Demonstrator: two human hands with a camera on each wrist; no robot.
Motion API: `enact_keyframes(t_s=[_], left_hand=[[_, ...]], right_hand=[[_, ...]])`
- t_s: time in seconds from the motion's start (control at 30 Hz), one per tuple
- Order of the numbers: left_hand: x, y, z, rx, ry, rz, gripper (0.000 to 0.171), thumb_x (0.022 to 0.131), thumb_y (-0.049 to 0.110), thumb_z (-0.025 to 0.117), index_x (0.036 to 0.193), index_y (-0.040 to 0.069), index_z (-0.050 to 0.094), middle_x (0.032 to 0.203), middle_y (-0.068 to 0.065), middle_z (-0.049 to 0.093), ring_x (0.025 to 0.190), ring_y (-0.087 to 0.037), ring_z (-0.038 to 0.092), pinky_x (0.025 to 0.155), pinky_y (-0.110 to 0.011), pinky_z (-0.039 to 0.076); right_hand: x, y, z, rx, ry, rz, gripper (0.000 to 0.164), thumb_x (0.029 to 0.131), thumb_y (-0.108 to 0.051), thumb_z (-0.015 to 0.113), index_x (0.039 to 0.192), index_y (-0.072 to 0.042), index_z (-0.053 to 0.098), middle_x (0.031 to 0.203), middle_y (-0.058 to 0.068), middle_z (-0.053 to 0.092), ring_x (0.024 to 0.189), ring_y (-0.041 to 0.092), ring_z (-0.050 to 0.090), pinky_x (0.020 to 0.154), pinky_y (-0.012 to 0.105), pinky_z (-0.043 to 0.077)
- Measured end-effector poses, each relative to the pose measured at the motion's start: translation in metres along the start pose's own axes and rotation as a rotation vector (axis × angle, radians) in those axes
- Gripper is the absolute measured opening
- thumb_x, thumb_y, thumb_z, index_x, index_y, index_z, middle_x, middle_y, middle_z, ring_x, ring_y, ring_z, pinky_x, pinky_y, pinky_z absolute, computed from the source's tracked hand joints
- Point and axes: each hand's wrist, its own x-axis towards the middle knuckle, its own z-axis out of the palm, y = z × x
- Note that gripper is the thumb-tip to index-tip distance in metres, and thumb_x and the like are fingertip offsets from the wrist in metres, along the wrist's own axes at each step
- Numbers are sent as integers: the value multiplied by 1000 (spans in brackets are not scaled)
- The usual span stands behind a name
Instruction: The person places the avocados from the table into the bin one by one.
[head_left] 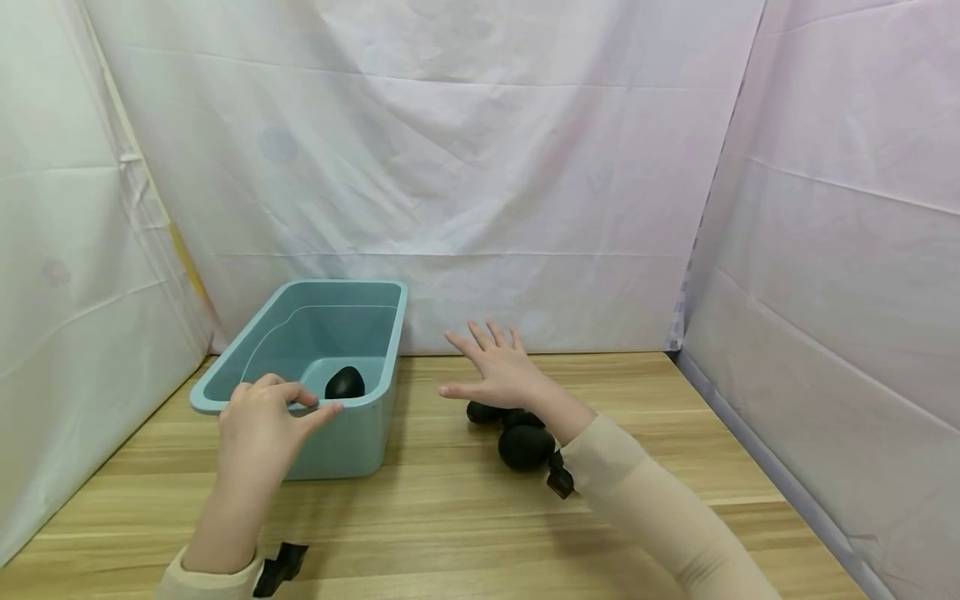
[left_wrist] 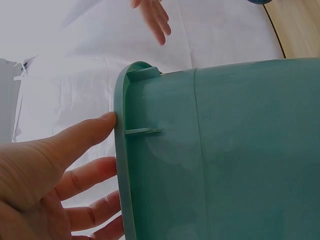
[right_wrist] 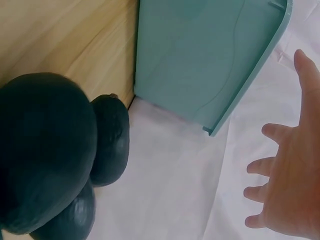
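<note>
My left hand [head_left: 262, 425] is at the near rim of a blue-green plastic bin [head_left: 393, 367], thumb and curled fingers pinching the edge. In the left wrist view, the thumb [left_wrist: 87, 135] meets the rim and the fingertips pass behind it. One dark avocado [head_left: 345, 382] lies inside the bin. My right hand [head_left: 498, 375] hovers with fingers spread, holding nothing, above and beyond a group of dark avocados [head_left: 527, 447] on the table. In the right wrist view, a large avocado [right_wrist: 47, 150] partly covers its neighbours, one of which [right_wrist: 110, 140] shows a stem nub.
The bin stands at the left of a wood-grain table [head_left: 450, 517]. White cloth [head_left: 480, 183] hangs behind the table and along both sides. A black strap [head_left: 560, 477] hangs at the right wrist, another [head_left: 281, 568] at the left.
</note>
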Motion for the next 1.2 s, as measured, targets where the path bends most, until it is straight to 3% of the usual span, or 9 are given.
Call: enact_keyframes(t_s=[0.67,1.2], left_hand=[[-2,-2,2,5,5,3,28,71,34,85,76,9,73,82,-8,60,78,-35,48,67,-51,38],[-1,-2,2,17,22,23,29,70,34,85,75,9,73,80,-7,59,75,-34,49,64,-48,38]], right_hand=[[-34,29,12,26,5,16,90,82,-79,39,154,-32,11,159,8,3,143,35,-4,108,62,-5],[-65,50,14,99,38,62,91,82,-76,47,154,-27,19,158,13,9,143,38,-2,106,63,-8]])
